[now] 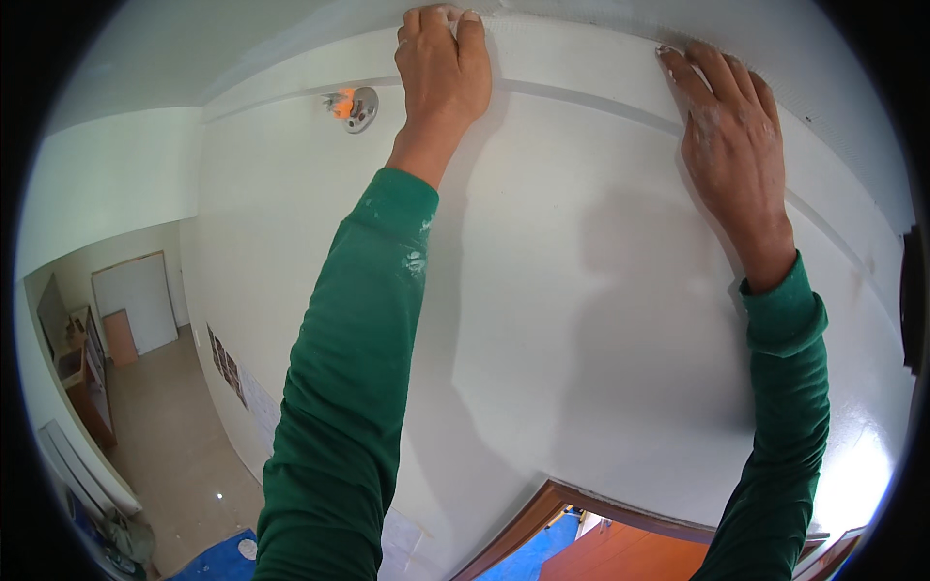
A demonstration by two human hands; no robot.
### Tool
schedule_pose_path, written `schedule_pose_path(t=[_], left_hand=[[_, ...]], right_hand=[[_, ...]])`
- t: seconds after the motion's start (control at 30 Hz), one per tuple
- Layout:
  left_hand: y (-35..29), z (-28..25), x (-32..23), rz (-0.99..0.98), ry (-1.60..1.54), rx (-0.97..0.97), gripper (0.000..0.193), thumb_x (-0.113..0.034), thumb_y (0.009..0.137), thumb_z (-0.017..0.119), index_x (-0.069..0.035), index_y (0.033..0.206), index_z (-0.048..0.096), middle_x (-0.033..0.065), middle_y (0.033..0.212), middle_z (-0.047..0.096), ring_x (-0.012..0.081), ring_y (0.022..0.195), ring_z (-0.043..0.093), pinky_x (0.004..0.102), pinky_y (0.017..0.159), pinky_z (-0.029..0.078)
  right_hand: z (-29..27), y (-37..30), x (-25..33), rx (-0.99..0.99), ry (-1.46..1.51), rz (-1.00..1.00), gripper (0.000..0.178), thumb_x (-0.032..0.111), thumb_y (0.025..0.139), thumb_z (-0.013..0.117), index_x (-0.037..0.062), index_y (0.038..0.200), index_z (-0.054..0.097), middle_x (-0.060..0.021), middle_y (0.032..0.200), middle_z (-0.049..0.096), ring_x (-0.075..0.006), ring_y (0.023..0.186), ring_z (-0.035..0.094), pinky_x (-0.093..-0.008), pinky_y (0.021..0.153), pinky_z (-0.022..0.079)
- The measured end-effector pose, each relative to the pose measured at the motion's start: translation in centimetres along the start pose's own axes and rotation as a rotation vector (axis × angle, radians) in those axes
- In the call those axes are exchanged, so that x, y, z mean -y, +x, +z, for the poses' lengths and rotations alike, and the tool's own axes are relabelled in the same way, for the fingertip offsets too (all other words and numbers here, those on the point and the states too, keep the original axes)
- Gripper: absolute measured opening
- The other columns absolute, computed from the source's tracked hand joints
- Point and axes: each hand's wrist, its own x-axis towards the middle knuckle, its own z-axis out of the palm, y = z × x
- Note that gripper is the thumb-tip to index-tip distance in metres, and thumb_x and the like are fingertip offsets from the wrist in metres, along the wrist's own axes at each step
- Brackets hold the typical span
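Both my arms, in green sleeves with white smears on the left one, reach up to where the wall meets the ceiling. My left hand is closed, its fingers bent and thumb alongside at the edge of a pale mesh strip; what the fingertips grip is partly hidden. Along that corner the strip runs past both hands. My right hand lies open against it farther right, fingers apart and pressed to the corner, with white dust on the skin.
An orange and grey round fitting sticks out of the wall left of my left hand. Below is a brown door frame with an orange panel beyond. At lower left are a hallway floor, a wooden cabinet and a blue sheet.
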Motion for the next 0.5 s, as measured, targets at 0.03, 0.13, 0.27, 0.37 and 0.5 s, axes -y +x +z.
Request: schedule_pose_path(t=[0.03, 0.13, 0.27, 0.37, 0.5], left_hand=[[0.1, 0.2, 0.2, 0.033, 0.024, -0.04, 0.034, -0.021, 0.105, 0.049, 0.007, 0.122, 0.059, 0.0256, 0.124, 0.059, 0.0442, 0.117, 0.054, 0.0531, 0.106, 0.039], [-0.1, 0.6, 0.8, 0.028, 0.088, -0.14, 0.034, -0.02, 0.102, 0.051, 0.007, 0.121, 0.06, 0.0238, 0.125, 0.059, 0.0424, 0.118, 0.055, 0.0538, 0.107, 0.038], [-1.2, 0.5, 0.4, -0.054, 0.246, -0.121, 0.046, -0.026, 0.1, 0.052, 0.008, 0.13, 0.06, 0.0237, 0.137, 0.056, 0.0423, 0.129, 0.052, 0.0561, 0.113, 0.036], [-1.9, 0.9, -0.9, 0.148, 0.248, -0.052, 0.046, -0.026, 0.101, 0.053, 0.008, 0.131, 0.059, 0.0249, 0.139, 0.055, 0.0438, 0.129, 0.051, 0.0557, 0.113, 0.037], [-1.4, 0.6, -1.7, 0.253, 0.154, -0.08, 0.027, -0.012, 0.102, 0.05, 0.007, 0.119, 0.06, 0.0248, 0.122, 0.06, 0.0435, 0.115, 0.055, 0.0535, 0.105, 0.04]], right_hand=[[0.0, 0.0, 0.0, -0.006, -0.002, -0.003, 0.05, -0.011, 0.089, 0.061, 0.0116, 0.132, 0.072, -0.0074, 0.134, 0.067, -0.0284, 0.125, 0.062, -0.0437, 0.116, 0.046], [0.0, 0.0, -0.1, -0.022, 0.0, -0.019, 0.05, -0.011, 0.088, 0.061, 0.0114, 0.132, 0.071, -0.0073, 0.135, 0.066, -0.0283, 0.125, 0.061, -0.0443, 0.116, 0.045], [-0.1, -0.1, -0.1, -0.014, 0.016, -0.017, 0.051, -0.01, 0.088, 0.06, 0.0114, 0.134, 0.07, -0.0072, 0.136, 0.066, -0.0283, 0.126, 0.061, -0.045, 0.117, 0.044], [-0.2, -0.1, -0.1, 0.02, 0.009, 0.003, 0.052, -0.01, 0.089, 0.058, 0.0116, 0.135, 0.07, -0.0074, 0.137, 0.065, -0.0286, 0.128, 0.06, -0.0456, 0.117, 0.043], [0.1, 0.0, 0.0, 0.017, -0.035, -0.002, 0.055, -0.011, 0.088, 0.056, 0.0118, 0.136, 0.07, -0.008, 0.139, 0.064, -0.0294, 0.129, 0.059, -0.0463, 0.117, 0.043]])
